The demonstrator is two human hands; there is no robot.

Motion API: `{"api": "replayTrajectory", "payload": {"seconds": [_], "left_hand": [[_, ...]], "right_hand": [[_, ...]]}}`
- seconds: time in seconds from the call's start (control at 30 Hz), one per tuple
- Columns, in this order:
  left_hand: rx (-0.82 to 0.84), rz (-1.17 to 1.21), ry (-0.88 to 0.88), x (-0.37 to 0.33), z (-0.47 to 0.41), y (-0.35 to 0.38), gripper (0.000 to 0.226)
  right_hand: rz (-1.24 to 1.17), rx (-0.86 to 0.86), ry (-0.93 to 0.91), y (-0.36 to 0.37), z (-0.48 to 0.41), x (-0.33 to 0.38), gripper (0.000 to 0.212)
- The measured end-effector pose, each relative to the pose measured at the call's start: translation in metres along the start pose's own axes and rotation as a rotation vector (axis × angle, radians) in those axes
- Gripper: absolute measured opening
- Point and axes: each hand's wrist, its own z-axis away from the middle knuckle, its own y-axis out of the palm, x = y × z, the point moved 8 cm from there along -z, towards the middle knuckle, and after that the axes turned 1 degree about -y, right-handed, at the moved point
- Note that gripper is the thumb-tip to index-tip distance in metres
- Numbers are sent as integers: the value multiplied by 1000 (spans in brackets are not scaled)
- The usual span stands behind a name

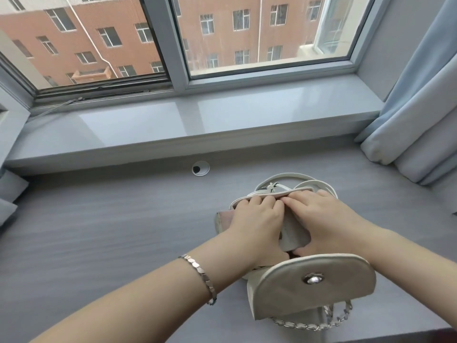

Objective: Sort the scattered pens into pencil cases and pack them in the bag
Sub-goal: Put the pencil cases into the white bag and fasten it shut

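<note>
Head view.

Surroundings: grey wood-grain desk [99, 231] under a window [247, 33]. Glossy pale windowsill [173, 125] raised along far desk edge. Round cable grommet [200, 168] set in desk near sill, left of bag, well apart from it. Blue-grey curtain [420, 107] at right, hem bunched on desk's far right corner, near the bag's straps, not touching. Grey padded shapes at far left, cut off by frame, not identified.

Obstructions: both forearms over the bag's opening, interior hidden. Silver bracelet [200, 276] on left wrist.

Task item: bag [314, 288], cream, on desk right of ctr. Flap thrown open toward camera w/ metal snap at its ctr. Chain strap [309, 323] looped below flap. White straps [296, 179] coiled beyond far side. Pencil case [295, 231], grey fabric, at bag's mouth btwn the hands.

Grip: left hand [257, 219] w/ fingers curled over pink-edged far rim of bag, clamping it. Right hand [324, 216] over pencil case, fingers on top, thumb under near end, pinching it.

Edges/room: near desk edge just below chain at bottom right, bag close to it. Widest room for moving on desk left of bag. Less at right, curtain near.
</note>
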Motion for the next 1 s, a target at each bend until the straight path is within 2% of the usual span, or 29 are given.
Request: {"api": "replayTrajectory", "payload": {"seconds": [0.13, 0.3, 0.43, 0.53, 0.6, 0.67, 0.7, 0.77, 0.87, 1.0], "left_hand": [[139, 143, -168, 35, 6, -11, 50], [217, 157, -113, 65, 21, -11, 51], [72, 146, -9, 62, 31, -1, 50], [-124, 185, 14, 60, 39, 0, 54], [-216, 197, 1, 60, 40, 0, 50], [-279, 183, -34, 62, 40, -2, 48], [-300, 188, -35, 61, 40, -3, 50], [-276, 233, -46, 61, 41, -4, 61], [-241, 323, -100, 63, 43, -3, 74], [-306, 393, -99, 64, 53, -5, 61]], "right_hand": [[120, 5, -5, -4, 1, -6, 65], [201, 148, 125, 2, -2, -15, 69], [255, 258, 159, 14, -7, -6, 59], [70, 334, 111, 24, -6, 10, 77], [-75, 238, 105, 15, -7, 20, 75], [-97, 3, 48, -4, -9, 28, 61], [-87, -60, 0, -11, -12, 34, 61], [-163, -39, -95, -12, -19, 46, 64], [-359, 20, -142, -5, -33, 48, 45], [-484, -2, -92, 8, -43, 33, 26]]}}
